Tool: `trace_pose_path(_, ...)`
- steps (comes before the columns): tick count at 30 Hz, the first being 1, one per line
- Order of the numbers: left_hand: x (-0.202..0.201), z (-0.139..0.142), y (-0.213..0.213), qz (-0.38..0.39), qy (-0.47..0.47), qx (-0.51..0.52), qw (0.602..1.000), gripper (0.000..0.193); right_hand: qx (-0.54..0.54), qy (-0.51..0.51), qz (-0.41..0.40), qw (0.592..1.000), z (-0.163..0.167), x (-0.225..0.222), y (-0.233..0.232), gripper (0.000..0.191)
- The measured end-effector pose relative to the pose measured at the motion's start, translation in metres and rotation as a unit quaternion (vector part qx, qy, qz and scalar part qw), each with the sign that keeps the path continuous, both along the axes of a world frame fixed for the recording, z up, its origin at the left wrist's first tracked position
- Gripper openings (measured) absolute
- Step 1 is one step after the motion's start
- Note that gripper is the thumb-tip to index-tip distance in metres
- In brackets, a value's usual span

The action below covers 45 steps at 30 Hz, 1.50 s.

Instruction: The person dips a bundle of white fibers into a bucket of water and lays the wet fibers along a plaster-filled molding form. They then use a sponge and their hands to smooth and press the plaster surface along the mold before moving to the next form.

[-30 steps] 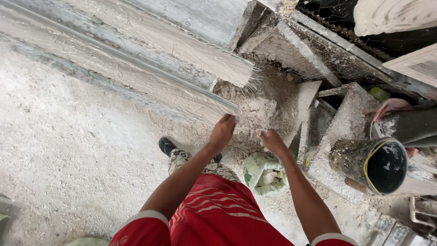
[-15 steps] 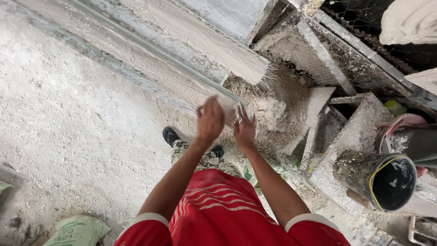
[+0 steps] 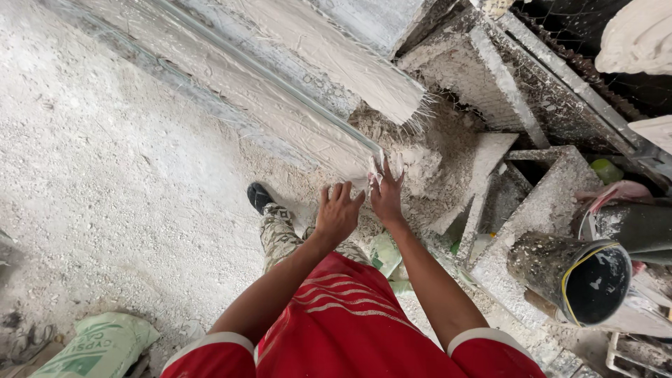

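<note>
Plaster moulding (image 3: 280, 105): its near end meets the right hand (image 3: 386, 199), fingers spread flat against it; left hand (image 3: 338, 213) hovers beside, loosely open, holding nothing.

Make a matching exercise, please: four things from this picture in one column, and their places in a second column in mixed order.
Things:
1. black bucket
2. green sack
3. black shoe
4. right hand

Places:
A. bottom left corner, on the floor
B. at the end of the long plaster strip
C. right side, lying tipped over
D. on the floor, just left of the left hand

Pairs: 1-C, 2-A, 3-D, 4-B
</note>
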<state>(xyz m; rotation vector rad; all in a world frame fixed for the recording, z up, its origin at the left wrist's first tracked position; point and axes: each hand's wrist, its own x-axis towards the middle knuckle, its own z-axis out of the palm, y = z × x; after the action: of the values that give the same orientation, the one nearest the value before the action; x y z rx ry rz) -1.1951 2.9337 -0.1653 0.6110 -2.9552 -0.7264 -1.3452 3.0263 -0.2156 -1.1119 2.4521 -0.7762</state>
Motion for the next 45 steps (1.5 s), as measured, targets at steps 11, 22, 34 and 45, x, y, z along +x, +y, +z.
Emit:
trace_pose_path(11,-0.004,0.024,-0.039,0.193,-0.110,0.176,0.959,0.039,0.102,0.083,0.099,0.986,0.022,-0.010,0.007,0.054)
trace_pose_path(22,-0.003,0.002,-0.021,0.212,-0.117,0.035,0.970,0.056,0.188,0.244,0.338,0.889,0.044,-0.015,-0.077,0.070)
trace_pose_path(34,0.023,0.012,-0.166,0.320,-0.103,-0.010,0.942,0.051,0.082,0.262,0.357,0.893,0.045,0.028,-0.247,0.077)
trace_pose_path(45,0.073,0.007,-0.355,0.295,-0.078,-0.094,0.948,0.039,0.119,0.237,0.349,0.899,0.049,0.080,-0.443,0.075)
